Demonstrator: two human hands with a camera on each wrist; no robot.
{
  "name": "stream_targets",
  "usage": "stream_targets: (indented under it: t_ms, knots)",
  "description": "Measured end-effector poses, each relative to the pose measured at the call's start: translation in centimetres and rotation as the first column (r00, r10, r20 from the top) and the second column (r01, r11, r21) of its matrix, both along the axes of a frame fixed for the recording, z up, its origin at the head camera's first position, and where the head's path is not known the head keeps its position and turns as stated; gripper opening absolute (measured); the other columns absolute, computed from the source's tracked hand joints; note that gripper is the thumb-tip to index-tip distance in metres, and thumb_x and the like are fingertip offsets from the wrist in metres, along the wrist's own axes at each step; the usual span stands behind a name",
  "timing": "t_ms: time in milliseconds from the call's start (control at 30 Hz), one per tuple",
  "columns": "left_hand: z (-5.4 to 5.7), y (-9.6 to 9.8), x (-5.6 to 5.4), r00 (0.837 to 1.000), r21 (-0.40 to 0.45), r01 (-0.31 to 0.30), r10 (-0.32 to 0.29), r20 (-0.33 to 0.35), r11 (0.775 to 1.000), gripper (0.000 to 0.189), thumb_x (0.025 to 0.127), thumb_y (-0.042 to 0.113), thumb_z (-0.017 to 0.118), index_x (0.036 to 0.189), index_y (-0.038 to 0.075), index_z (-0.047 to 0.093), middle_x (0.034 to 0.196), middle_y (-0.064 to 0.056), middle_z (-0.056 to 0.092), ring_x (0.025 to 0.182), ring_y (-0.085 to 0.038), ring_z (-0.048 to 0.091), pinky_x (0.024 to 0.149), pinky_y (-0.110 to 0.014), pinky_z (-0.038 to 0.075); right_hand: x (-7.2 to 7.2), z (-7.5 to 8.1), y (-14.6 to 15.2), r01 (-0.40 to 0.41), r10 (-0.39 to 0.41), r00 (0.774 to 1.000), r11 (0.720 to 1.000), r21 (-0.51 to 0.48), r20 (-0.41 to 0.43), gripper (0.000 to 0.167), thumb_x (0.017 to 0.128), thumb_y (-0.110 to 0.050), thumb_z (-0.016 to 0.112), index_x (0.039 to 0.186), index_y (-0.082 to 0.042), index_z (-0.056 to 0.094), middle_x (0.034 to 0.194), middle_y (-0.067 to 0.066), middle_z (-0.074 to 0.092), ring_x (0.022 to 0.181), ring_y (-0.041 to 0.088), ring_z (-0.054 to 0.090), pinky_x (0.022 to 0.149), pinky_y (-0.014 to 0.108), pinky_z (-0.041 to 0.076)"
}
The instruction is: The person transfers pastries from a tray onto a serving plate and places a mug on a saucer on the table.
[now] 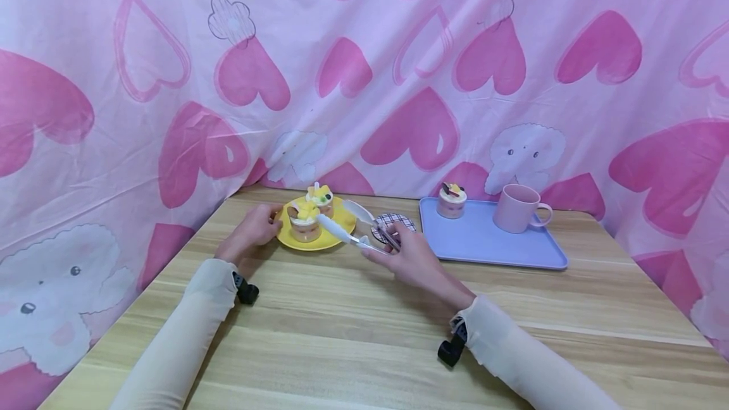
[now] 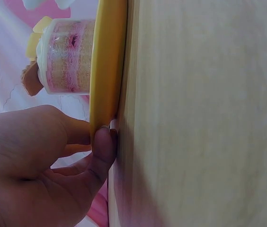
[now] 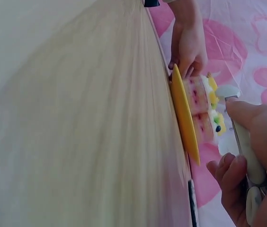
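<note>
- In the middle of the head view, two dessert cups, the front cup [image 1: 305, 228] and the back cup [image 1: 325, 202], stand upright on the yellow plate [image 2: 109, 56]; this part looks already in order.
- The third cup [image 1: 452, 207] stands apart from them, right of centre, at the upper left part of the blue tray [image 1: 484, 248], near the pink mug [image 1: 515, 211].
- The left hand [image 1: 257, 223] pinches the plate at its left edge, and the plate lies on the table [image 1: 319, 315].
- The right hand [image 1: 416, 259] grips the tongs [image 1: 337, 228]; their two ends are spread and no cup is lifted.
- One end is very close to the front cup; whether it touches the cup, one cannot tell.
- Under the tongs, a round checked mat [image 1: 393, 218] is partly hidden and seems to carry nothing.
- By judgement, the work is partly done: two cups share the plate, while the third is on the tray, out of the tongs' reach at present.
</note>
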State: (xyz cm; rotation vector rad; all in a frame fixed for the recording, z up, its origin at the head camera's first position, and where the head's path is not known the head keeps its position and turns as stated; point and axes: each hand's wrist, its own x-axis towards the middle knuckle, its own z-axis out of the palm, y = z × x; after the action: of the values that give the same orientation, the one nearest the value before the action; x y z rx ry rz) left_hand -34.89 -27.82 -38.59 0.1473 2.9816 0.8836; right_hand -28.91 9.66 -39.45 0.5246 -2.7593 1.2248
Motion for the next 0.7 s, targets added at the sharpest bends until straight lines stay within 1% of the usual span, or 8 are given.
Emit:
stream_targets:
  t_ms: [267, 433, 533, 700]
  knots:
    - [-0.3, 0.0, 0.0, 1.0, 0.006, -0.004, 0.004, 0.01, 1.0, 0.058, 0.108, 0.008, 0.053, 0.162, -0.009, 0.038, 0.153, -0.035, 0.056, 0.135, -0.041, 0.059, 0.117, -0.056, 0.052, -0.2, 0.0, 2.4, 0.024, -0.023, 0.999, 1.0, 0.016, -0.045, 0.071, 0.084, -0.063, 0.087, 0.125, -0.011, 0.062, 0.088, 0.001, 0.069, 0.069, 0.014, 0.059, 0.054, 0.027, 0.05]
    - [-0.2, 0.1, 0.1, 1.0, 0.004, 0.001, -0.001, -0.007, 1.0, 0.058, 0.108, 0.007, 0.054, 0.161, -0.01, 0.039, 0.15, -0.035, 0.057, 0.134, -0.041, 0.06, 0.116, -0.055, 0.053, -0.5, 0.0, 3.7, 0.03, -0.03, 0.999, 0.999, 0.011, -0.042, 0.076, 0.083, -0.061, 0.089, 0.131, -0.009, 0.061, 0.092, 0.001, 0.073, 0.072, 0.014, 0.062, 0.055, 0.028, 0.052]
    - [-0.2, 0.1, 0.1, 1.0, 0.003, 0.003, -0.002, -0.015, 1.0, 0.058, 0.108, 0.007, 0.054, 0.161, -0.011, 0.04, 0.15, -0.036, 0.058, 0.134, -0.041, 0.06, 0.116, -0.055, 0.053, -0.5, 0.1, 4.4, 0.031, -0.031, 0.999, 1.0, 0.002, -0.031, 0.079, 0.082, -0.061, 0.089, 0.135, -0.009, 0.06, 0.092, 0.0, 0.076, 0.071, 0.014, 0.063, 0.053, 0.028, 0.051]
    - [-0.1, 0.1, 0.1, 1.0, 0.002, 0.005, -0.005, -0.013, 1.0, 0.057, 0.108, 0.007, 0.054, 0.16, -0.011, 0.04, 0.151, -0.035, 0.057, 0.134, -0.041, 0.061, 0.116, -0.056, 0.053, -0.5, 0.1, 5.5, 0.028, -0.028, 0.999, 1.0, 0.0, -0.03, 0.079, 0.082, -0.061, 0.09, 0.133, -0.008, 0.06, 0.093, -0.001, 0.078, 0.071, 0.014, 0.065, 0.053, 0.027, 0.052]
